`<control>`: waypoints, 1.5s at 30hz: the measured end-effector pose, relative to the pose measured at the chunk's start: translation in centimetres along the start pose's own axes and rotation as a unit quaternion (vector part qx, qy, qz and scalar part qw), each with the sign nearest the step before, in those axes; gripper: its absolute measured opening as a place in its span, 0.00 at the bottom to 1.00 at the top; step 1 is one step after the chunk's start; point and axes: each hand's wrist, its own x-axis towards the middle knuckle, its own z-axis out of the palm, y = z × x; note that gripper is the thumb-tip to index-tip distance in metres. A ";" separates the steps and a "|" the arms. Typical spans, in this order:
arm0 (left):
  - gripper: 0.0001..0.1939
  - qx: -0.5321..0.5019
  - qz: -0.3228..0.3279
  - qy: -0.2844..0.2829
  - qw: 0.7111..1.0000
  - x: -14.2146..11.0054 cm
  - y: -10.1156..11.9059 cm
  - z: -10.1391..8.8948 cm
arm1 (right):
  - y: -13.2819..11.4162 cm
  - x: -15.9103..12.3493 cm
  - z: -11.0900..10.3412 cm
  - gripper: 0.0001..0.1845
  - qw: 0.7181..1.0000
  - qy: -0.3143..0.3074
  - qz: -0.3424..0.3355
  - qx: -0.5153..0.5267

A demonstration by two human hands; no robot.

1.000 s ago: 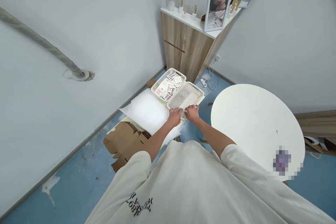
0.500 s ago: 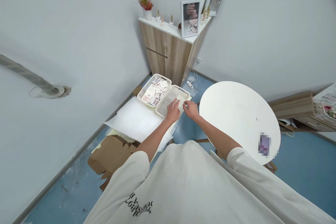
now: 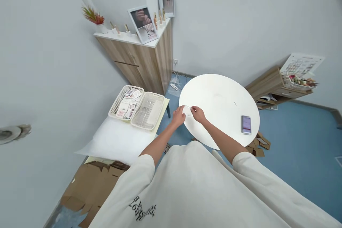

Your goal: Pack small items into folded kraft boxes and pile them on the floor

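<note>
Apparently midway, one small translucent flat piece (image 3: 187, 110), not yet released, is pinched between left hand (image 3: 178, 115) and right hand (image 3: 198, 114) at the round white table's (image 3: 219, 117) left edge, with clear pieces (image 3: 150, 108) left in the white perforated plastic basket (image 3: 141, 127).

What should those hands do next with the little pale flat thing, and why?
Perhaps lower the small, pale, flat, rectangular piece onto the round white table: the left hand and right hand both hold it by the table's left edge in this view, and white tabletop spreads just beyond.
</note>
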 end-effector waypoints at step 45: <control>0.29 -0.137 -0.159 -0.284 0.936 4.8 13.1 24.0 | 26.2 -2.5 -8.8 0.29 0.969 -0.189 0.042 -0.154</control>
